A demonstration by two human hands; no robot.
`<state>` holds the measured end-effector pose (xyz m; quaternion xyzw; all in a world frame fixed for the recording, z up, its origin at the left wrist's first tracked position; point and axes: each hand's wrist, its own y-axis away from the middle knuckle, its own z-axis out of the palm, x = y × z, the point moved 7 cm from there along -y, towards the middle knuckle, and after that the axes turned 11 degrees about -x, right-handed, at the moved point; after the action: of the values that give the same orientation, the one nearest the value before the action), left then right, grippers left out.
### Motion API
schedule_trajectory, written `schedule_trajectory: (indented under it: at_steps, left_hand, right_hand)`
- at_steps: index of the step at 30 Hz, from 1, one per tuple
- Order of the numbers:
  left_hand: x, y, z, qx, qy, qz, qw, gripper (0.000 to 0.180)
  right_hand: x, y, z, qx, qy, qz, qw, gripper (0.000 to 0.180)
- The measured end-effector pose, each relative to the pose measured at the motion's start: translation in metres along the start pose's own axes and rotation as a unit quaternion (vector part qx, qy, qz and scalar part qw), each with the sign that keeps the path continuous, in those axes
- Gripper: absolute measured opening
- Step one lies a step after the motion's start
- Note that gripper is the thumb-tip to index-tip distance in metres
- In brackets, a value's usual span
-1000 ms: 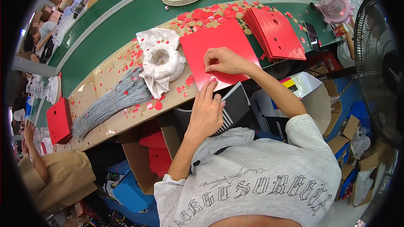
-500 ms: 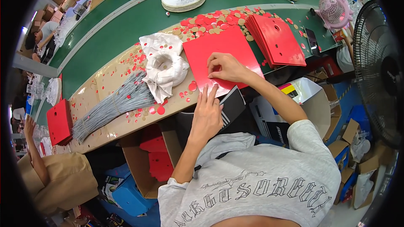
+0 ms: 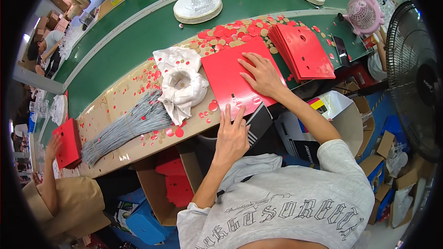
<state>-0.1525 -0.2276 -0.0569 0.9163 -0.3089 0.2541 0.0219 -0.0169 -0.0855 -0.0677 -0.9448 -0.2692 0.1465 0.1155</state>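
an open cardboard box (image 3: 159, 186) below the worktop (image 3: 110, 110) is seen to hold red die-cut pieces, partly hidden by its flaps. a flat, ribbed red plastic sheet (image 3: 226, 76) is laid at the worktop's near edge. it is pressed by the right hand (image 3: 262, 74), fingers spread flat, while its near edge is pinched by the left hand (image 3: 232, 134). just beside it a stack of red sheets (image 3: 304, 50), a crumpled white cloth ring (image 3: 181, 84) and a grey wire bundle (image 3: 127, 124) are set among punched round scraps (image 3: 230, 31).
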Motion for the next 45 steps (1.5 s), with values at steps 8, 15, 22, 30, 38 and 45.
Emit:
schedule_trajectory:
  at_steps: [8,15,22,30,38,45]
  left_hand:
    - [-0.002,-0.004,0.006,0.015,-0.012,-0.03,0.999,0.024]
    - [0.0,-0.002,0.006,0.015,-0.014,-0.032,0.999,0.023]
    - [-0.004,-0.003,0.005,0.039,0.038,-0.043,0.998,0.023]
    - [-0.007,-0.002,0.004,0.035,0.075,-0.055,0.995,0.018]
    - [-0.008,0.002,0.009,0.048,0.067,-0.055,0.995,0.021]
    - [-0.006,0.001,0.013,0.06,0.032,-0.028,0.997,0.026]
  right_hand:
    - [-0.002,-0.006,0.0,-0.041,0.016,0.025,0.999,0.043]
    - [0.002,-0.018,0.009,-0.019,0.033,0.019,0.999,0.051]
    - [0.025,-0.036,0.012,-0.067,0.037,0.095,0.992,0.055]
    - [0.042,-0.081,0.012,-0.187,0.001,0.025,0.982,0.061]
    - [0.031,-0.099,0.006,-0.244,-0.025,-0.024,0.969,0.046]
    - [0.008,-0.094,-0.036,-0.077,0.007,-0.081,0.994,0.043]
